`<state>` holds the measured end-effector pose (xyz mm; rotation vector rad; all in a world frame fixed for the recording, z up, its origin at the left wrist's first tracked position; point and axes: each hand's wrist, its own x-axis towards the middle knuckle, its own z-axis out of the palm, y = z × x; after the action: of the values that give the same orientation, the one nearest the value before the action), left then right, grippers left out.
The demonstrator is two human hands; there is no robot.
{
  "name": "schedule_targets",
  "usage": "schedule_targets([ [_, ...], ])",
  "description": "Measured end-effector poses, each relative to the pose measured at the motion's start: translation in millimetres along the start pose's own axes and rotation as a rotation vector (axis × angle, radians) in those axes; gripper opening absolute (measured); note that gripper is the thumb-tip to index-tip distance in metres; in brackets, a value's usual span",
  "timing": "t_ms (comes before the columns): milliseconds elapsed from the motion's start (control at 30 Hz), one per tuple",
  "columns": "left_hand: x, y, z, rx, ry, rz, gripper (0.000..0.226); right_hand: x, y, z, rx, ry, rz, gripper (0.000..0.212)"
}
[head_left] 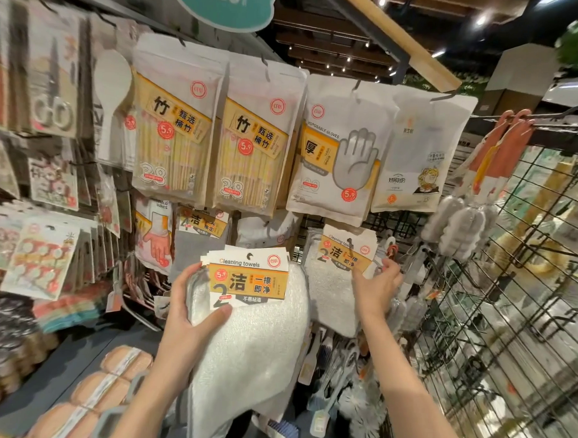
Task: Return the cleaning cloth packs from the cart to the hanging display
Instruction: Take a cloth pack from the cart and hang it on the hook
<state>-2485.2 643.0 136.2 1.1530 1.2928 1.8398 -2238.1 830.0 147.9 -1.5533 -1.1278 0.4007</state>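
Note:
My left hand (192, 309) grips a stack of several white cleaning cloth packs (254, 335) by their orange "Cleaning towels" header cards, held up in front of the hanging display. To the right, another cleaning cloth pack (331, 286) hangs on a display hook (349, 244). My right hand (375, 287) holds the right edge of that hanging pack's header card, fingers curled around it. The cart is out of view.
Bamboo stick bags (172, 133) and a disposable gloves bag (339, 155) hang in the row above. A black wire grid panel (508, 292) with brushes stands at the right. Sponges (111, 383) lie on the shelf at lower left, and brushes (350, 384) hang below the cloths.

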Motion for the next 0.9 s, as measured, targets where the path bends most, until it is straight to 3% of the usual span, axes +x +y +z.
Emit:
schedule_targets([
  [100, -3.9, 1.9, 3.4, 0.018, -0.009, -0.011, 0.069, -21.4, -10.6, -9.0, 0.095, -0.096, -0.096, 0.055],
  [267, -10.8, 4.3, 10.4, 0.030, -0.032, 0.044, 0.063, -63.3, -43.5, -21.7, 0.257, -0.530, -0.181, 0.024],
  [400, -15.9, 2.0, 14.0, 0.015, -0.041, 0.037, 0.070, -90.3, -57.8, -24.1, 0.302, -0.759, -0.223, 0.028],
  [700, -19.7, 4.9, 12.9, 0.005, -0.006, 0.054, 0.063, -114.7, -60.1, -25.8, 0.283, -0.694, -0.323, 0.055],
  [900, -16.3, 4.9, 8.9, 0.034, -0.082, 0.036, 0.063, -117.0, -58.8, -27.6, 0.355, -0.660, -0.218, 0.040],
])
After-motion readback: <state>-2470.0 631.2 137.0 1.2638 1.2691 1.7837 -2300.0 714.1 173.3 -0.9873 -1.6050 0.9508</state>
